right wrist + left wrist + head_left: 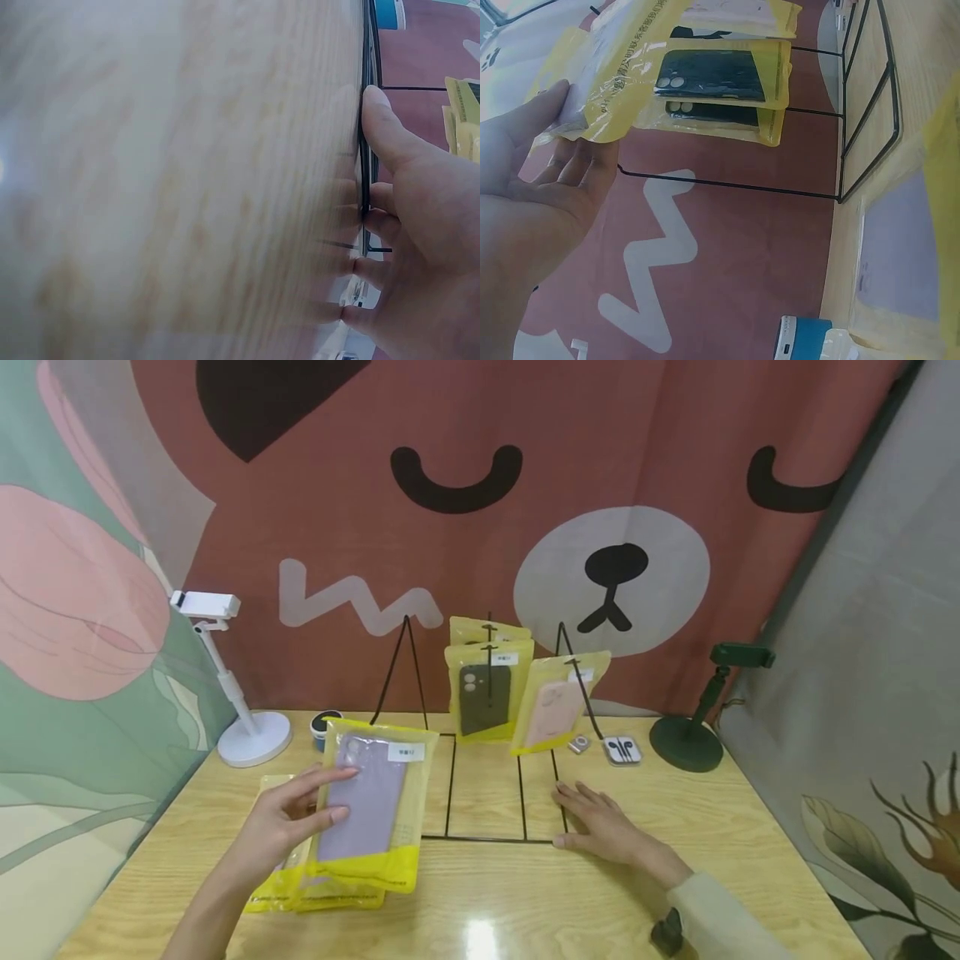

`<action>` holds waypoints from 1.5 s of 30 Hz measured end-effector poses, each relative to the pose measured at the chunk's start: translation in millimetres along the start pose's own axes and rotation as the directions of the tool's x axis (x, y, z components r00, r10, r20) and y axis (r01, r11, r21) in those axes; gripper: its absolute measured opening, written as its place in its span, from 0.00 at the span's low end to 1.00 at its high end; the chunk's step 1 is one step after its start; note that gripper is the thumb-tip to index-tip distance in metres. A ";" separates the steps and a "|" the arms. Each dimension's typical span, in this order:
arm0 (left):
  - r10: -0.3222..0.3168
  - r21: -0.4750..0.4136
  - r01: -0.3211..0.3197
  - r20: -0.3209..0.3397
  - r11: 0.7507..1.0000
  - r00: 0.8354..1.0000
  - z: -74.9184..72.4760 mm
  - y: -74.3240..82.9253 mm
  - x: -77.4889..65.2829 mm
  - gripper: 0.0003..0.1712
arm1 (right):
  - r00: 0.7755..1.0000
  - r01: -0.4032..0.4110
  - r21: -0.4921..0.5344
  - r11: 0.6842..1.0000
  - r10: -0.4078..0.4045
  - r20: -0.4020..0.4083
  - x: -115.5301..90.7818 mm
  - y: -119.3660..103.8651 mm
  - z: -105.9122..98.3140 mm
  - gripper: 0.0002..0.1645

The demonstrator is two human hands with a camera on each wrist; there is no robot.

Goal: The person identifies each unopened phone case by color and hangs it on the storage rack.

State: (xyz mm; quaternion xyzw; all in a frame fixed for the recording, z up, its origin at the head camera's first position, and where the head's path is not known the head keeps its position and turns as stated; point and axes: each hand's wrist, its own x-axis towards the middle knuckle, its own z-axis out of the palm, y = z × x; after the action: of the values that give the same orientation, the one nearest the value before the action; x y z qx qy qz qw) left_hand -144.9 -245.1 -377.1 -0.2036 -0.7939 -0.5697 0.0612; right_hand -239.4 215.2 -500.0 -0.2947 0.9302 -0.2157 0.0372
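Observation:
My left hand [279,827] pinches a clear-and-yellow pouch holding a purple phone case [363,797], thumb in front and a finger across its face. This pouch is raised above the table and overlaps other yellow pouches [341,897] lying at the left. The right hand [603,827] rests with extended fingers on the table, at the right side of a black wire display rack [487,840]. Its thumb and fingertips touch the rack's base wire in the right wrist view. From the rack hang pouches with a dark phone case [483,702] and a pink phone case [553,714].
A white phone stand [255,739] stands at the back left beside a small round blue-white item [324,727]. At the back right are a boxed pair of earphones [622,750], a small silver gadget [578,744] and a dark green phone stand [686,745]. A printed curtain hangs behind.

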 end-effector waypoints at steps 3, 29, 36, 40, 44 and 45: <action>0.015 0.012 -0.014 -0.016 1.000 1.000 -0.8 -1.4 -2.0 0.25 | 1.000 -0.001 -0.009 1.000 0.001 -0.002 0.2 0.2 0.5 0.47; 0.082 -0.067 -0.078 0.064 0.995 0.995 -14.3 -13.6 1.8 0.26 | 1.000 -0.012 0.014 1.000 0.012 -0.002 -0.5 -1.7 -0.3 0.47; 0.081 -0.028 -0.079 0.063 0.996 0.995 -15.5 -15.1 13.5 0.26 | 1.000 -0.020 0.024 1.000 0.020 0.004 -0.5 -3.7 -2.1 0.47; 0.019 -0.005 -0.019 0.068 1.000 0.997 -16.2 -18.3 21.2 0.25 | 1.000 -0.019 0.026 0.999 0.019 0.003 -0.9 -5.0 -2.8 0.47; -0.030 0.015 0.030 0.050 0.999 0.998 -17.2 -24.5 32.5 0.26 | 1.000 -0.015 0.026 1.000 0.015 0.001 -0.7 -4.7 -2.2 0.47; -0.043 0.023 0.042 0.041 0.999 0.998 -17.6 -26.1 35.5 0.26 | 1.000 -0.014 0.027 1.000 0.014 0.002 -0.6 -4.3 -2.0 0.47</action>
State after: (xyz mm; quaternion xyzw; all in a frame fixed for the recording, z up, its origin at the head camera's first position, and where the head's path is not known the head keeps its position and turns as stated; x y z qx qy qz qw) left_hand -189.9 -259.4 -382.4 -0.1980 -0.8054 -0.5577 0.0347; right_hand -237.0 213.2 -496.4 -0.2878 0.9292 -0.2278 0.0435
